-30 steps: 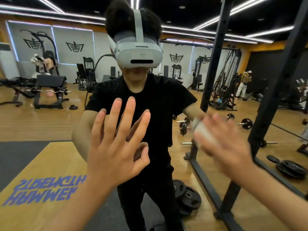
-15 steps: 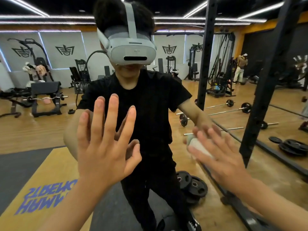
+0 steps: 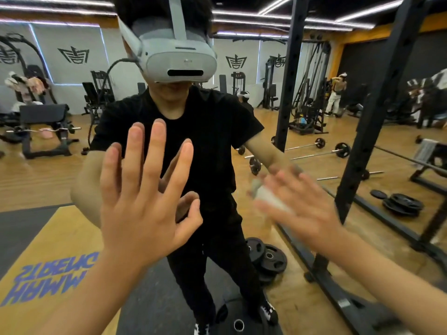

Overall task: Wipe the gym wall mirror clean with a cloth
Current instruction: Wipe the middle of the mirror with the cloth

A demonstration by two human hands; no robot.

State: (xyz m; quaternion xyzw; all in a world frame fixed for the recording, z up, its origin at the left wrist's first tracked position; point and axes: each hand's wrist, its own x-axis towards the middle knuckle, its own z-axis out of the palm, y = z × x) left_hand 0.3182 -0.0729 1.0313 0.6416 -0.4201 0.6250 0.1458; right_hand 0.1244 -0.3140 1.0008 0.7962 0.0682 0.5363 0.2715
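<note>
Mirror is viewed head-on and fills almost the whole frame; gym floor and machines are seen reflected in it.

Left hand: laid flat against the glass, palm forward, all fingers straight and spread, thumb out to the side. Nothing is held. Its reflected fingers are seen meeting it just behind.

Right hand: motion-blurred, fingers extended and splayed, palm toward the glass. A white cloth is pressed under the fingers against the mirror, lower right of centre; a bunched end is left showing past the fingertips to the left. No curl of the fingers round the cloth is seen; whether the thumb is pinching it cannot be told through the blur.

The two hands are set apart, left one slightly higher.

Reflection: a person in black clothes with a white headset is seen standing between the hands. Mirrored blue lettering is read on a yellow floor mat, lower left. Black weight plates are stacked on the floor near the reflected legs, more plates at far right. Barbells are laid on the wood floor. Black rack uprights are seen right of the right hand; real versus reflected cannot be told.
</note>
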